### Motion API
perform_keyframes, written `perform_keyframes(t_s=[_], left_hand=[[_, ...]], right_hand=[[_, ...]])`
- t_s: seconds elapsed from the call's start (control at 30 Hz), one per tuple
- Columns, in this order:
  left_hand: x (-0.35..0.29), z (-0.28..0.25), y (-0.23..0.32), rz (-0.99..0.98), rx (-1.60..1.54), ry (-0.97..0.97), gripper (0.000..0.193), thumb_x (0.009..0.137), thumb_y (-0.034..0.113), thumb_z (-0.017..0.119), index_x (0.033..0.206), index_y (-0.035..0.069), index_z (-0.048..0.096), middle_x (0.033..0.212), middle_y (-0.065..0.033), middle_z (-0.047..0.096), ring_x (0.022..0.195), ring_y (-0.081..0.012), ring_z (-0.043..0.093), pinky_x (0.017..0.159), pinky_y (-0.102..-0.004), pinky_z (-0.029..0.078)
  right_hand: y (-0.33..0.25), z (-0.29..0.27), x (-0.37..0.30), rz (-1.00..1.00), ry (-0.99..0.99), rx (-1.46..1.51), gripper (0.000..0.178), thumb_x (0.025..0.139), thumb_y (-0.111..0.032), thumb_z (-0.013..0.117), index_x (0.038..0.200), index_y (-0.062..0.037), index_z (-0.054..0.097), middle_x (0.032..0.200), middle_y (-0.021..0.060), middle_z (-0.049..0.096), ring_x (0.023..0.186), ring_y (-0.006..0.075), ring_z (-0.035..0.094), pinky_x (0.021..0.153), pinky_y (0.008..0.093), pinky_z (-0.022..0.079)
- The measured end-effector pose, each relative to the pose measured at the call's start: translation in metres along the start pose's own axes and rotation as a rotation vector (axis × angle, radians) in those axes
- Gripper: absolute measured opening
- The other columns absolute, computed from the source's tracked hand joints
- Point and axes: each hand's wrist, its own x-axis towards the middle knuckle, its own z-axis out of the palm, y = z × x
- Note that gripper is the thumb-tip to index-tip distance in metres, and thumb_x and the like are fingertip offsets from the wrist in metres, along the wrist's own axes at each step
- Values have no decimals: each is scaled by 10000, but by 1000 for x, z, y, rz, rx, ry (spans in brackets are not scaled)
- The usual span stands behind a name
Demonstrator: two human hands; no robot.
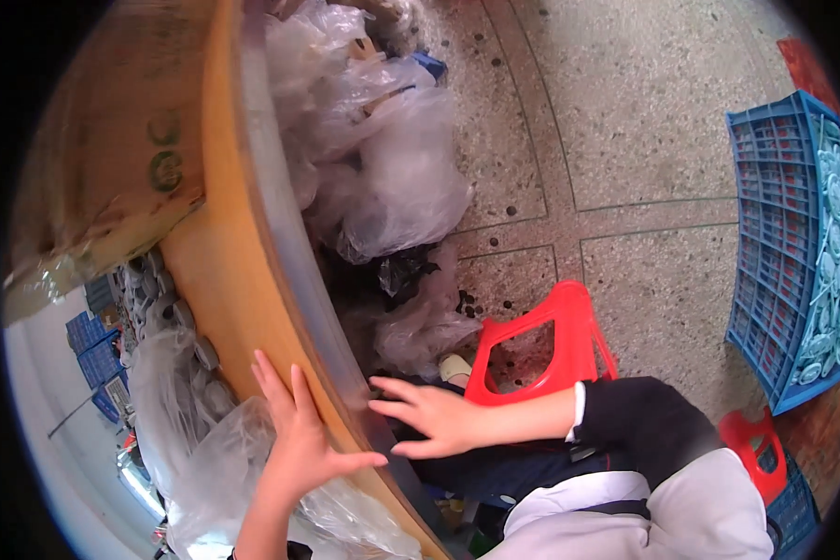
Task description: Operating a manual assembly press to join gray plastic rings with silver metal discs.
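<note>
My left hand (299, 448) lay open, flat on the clear crinkled plastic bag (224, 457) | right hand (434, 417) empty, spread beside the orange table edge (243, 280) | bag judged light, limp, slippery; best pinched at a fold beneath my left palm.

blue crate (782, 252) cut off, table underside hidden

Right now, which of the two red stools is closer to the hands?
The bigger red stool, just above the right hand. The other stool sits farther right, beside the blue crate.
</note>
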Motion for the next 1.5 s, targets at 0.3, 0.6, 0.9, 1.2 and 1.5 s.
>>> perform_keyframes(t_s=[0.3, 0.6, 0.9, 1.2, 1.5], left_hand=[[2, -7, -18, 35, -111, -266, 1474, 485, 622, 781, 1373, 170, -305, 1207, -434, -422, 1173, -572, -372, 1042, -612, 57], [-4, -7, -18, 48, -73, -290, 1441, 535, 580, 782, 1367, 156, -316, 1198, -438, -425, 1185, -585, -343, 1042, -608, 106], [2, -17, -14, 82, -85, -293, 1403, 587, 551, 773, 1362, 143, -322, 1311, -456, -260, 1191, -609, -307, 1034, -617, 157], [49, -22, -64, 127, -44, -346, 1267, 610, 492, 785, 1425, 171, -131, 1354, -449, -167, 1202, -648, -235, 966, -714, 110], [98, -58, -119, -1, 180, -509, 1149, 641, 481, 766, 1406, 131, -17, 1343, -465, -156, 1204, -648, -230, 994, -672, 91]], right_hand=[[169, -58, -25, 932, -327, -687, 322, 756, -206, 578, 1015, -15, 590, 1037, 166, 593, 956, 324, 593, 809, 449, 477], [211, -83, -18, 947, -179, -699, 328, 739, -218, 610, 995, -13, 589, 1011, 167, 602, 961, 317, 594, 801, 431, 485], [224, -65, 15, 930, -195, -606, 352, 737, -223, 624, 1017, -11, 602, 1038, 171, 588, 984, 325, 579, 835, 448, 473], [335, -24, 181, 539, -160, -900, 252, 718, -168, 626, 942, -57, 656, 1048, 110, 548, 1011, 305, 523, 801, 426, 449], [387, 21, 369, 272, -145, -1068, 360, 839, -238, 532, 1186, -171, 598, 1356, 53, 454, 1238, 279, 417, 975, 465, 347]])
